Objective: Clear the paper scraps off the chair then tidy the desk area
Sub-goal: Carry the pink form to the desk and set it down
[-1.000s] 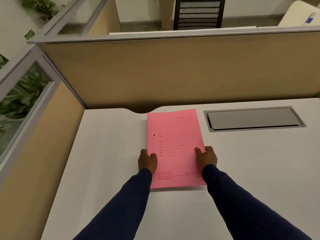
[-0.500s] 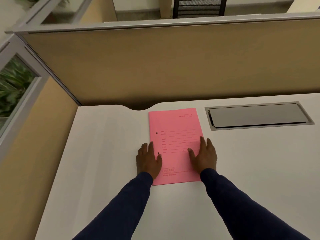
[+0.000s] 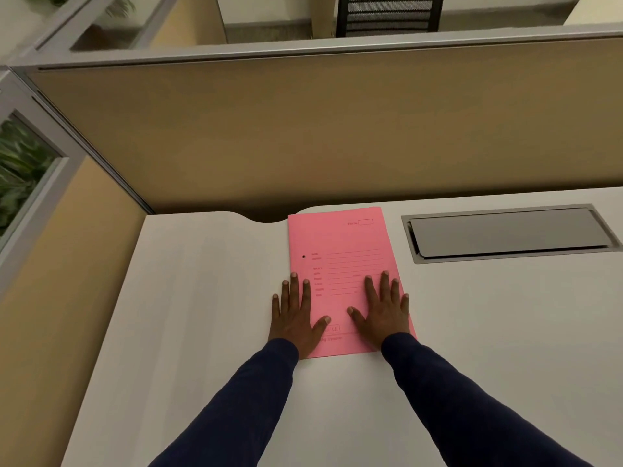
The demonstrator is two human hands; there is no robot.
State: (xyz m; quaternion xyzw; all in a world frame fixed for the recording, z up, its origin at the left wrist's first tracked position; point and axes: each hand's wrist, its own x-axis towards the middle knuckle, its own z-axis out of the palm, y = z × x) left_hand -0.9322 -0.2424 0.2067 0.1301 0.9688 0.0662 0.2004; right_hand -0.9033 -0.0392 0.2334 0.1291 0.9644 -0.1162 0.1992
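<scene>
A pink file folder [image 3: 340, 244] with red printed lines lies flat on the white desk [image 3: 202, 298], its far edge near the desk's back. My left hand [image 3: 295, 315] rests flat with spread fingers over the folder's near left edge, partly on the desk. My right hand [image 3: 384, 308] lies flat and spread on the folder's near right part. Neither hand grips anything. No chair seat or paper scraps are visible.
A grey cable hatch [image 3: 505, 232] is set into the desk right of the folder. Tan cubicle partitions [image 3: 337, 129] close off the back and left side. A black chair back [image 3: 387, 15] shows beyond the partition, and plants [image 3: 20, 173] behind glass at the left.
My hands gripped the folder's side edges a second ago; they have since released it, opened and flattened on top. The folder sits slightly farther toward the back edge.
</scene>
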